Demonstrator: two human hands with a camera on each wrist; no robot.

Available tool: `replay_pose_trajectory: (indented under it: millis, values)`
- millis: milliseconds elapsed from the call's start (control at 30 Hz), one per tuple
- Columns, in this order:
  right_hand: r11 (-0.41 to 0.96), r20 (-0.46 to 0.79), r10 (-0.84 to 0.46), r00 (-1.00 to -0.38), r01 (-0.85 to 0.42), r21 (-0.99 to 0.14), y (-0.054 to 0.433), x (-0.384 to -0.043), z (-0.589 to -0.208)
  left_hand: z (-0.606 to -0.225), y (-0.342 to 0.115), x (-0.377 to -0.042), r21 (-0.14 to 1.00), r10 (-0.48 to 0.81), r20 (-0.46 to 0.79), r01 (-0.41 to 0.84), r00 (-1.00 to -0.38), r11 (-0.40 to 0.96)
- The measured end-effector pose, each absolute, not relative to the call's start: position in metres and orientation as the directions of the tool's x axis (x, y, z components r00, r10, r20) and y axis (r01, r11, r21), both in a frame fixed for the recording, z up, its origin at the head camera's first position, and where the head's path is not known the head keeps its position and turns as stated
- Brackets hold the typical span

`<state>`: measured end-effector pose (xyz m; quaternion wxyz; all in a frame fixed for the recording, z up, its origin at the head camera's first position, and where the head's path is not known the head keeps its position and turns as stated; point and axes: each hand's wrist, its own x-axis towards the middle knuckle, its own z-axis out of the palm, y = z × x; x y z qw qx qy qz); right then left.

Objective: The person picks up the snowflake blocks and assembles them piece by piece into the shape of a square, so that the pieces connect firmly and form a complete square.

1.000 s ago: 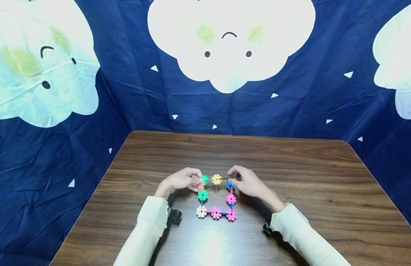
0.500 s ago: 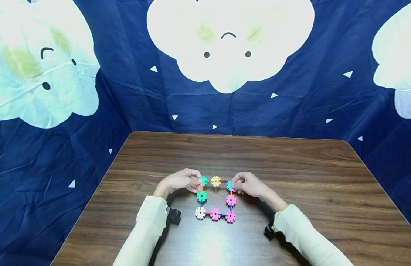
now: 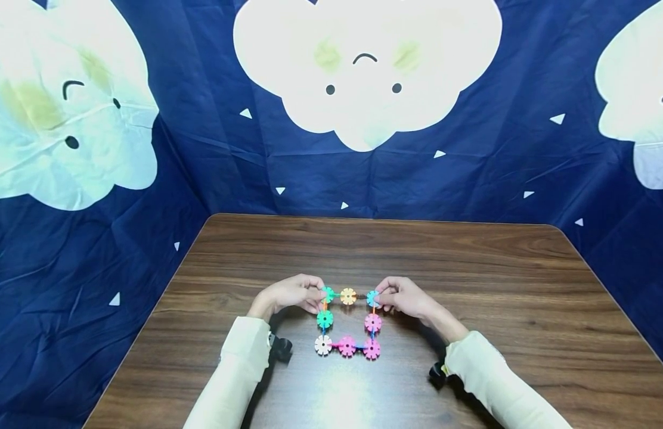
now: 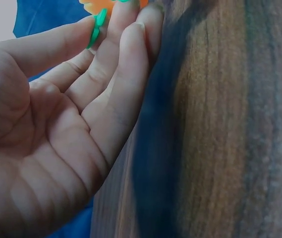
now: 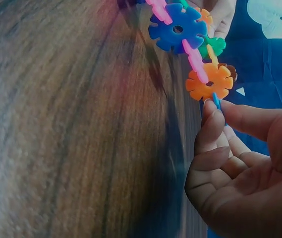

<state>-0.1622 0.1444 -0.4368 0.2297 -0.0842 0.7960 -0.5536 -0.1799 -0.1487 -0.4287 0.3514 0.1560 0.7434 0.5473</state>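
Observation:
In the head view a square ring of slotted plastic snowflake discs lies between the two hands, joined edge to edge. My left hand (image 3: 292, 292) pinches the green disc (image 3: 328, 294) at its far left corner; in the left wrist view the thumb and fingertips meet on that green disc (image 4: 97, 29). At the far right corner my right hand (image 3: 409, 297) pinches a light blue disc (image 3: 372, 298) by its outer edge. A yellow disc (image 3: 348, 297) sits between these corners. A white disc (image 3: 323, 345) and a pink disc (image 3: 371, 348) form the near corners.
The ring stands over a brown wood-grain table (image 3: 471, 286). Behind it hangs a dark blue cloth (image 3: 310, 167) printed with white clouds. Black wrist cameras, such as the left one (image 3: 282, 348), are strapped under both cream sleeves (image 3: 245, 348).
My right hand has shifted slightly right and now pinches the blue disc's outer edge, leaving more of the disc in sight. The left hand keeps its hold on the green disc.

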Motion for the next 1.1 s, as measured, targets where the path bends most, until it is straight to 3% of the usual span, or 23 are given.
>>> replay_pose_trajectory:
  millis: [1100]
  values:
    - [0.379, -0.261, -0.390, -0.883, 0.105, -0.920, 0.1395, -0.1584, -0.4357, -0.4386, -0.1490, -0.1818, 0.916, 0.617, -0.369, -0.159, -0.695, 0.369]
